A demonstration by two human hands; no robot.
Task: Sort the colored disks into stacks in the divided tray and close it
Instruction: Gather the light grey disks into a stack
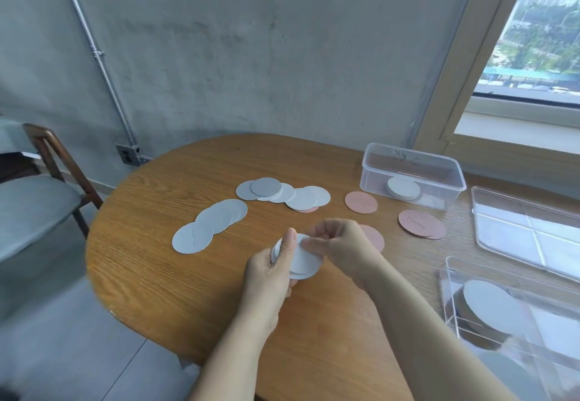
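Observation:
My left hand (272,270) grips a small stack of pale disks (306,261) above the table's middle, thumb up along its edge. My right hand (337,240) pinches the top disk of that stack from the right. Loose pale blue disks (208,224) lie fanned at the left, grey and white disks (282,193) overlap further back, and pink disks (361,202) (419,223) lie to the right. The clear divided tray (452,278) at the near right holds a stack with a pale disk on top (492,306). Its clear lid (527,228) lies flat behind it.
A clear plastic box (376,177) with white disks inside stands at the back right. The oval wooden table (175,278) ends close on the left, where a chair (47,187) stands. A concrete wall is behind and a window at the right.

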